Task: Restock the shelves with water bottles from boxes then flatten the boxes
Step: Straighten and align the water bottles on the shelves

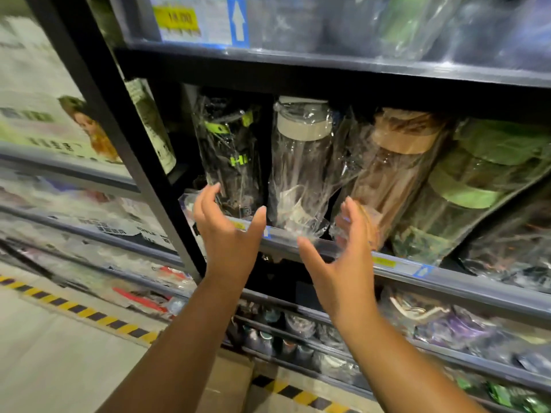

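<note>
Restocking step: a black bottle point(232, 156), clear bottle point(301, 162) and brown bottle point(393, 162), all plastic-wrapped, stand on the shelf point(447, 278). The left hand point(226, 231) and right hand point(343, 248) hover spread wide and empty at its edge; the left fingertips possibly touch the black bottle. The next move probably calls for steadying the row.

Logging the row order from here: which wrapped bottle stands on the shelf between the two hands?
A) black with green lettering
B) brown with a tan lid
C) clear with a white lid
C: the clear bottle with the white lid stands in the gap between the left hand and the right hand, both holding nothing.
</note>
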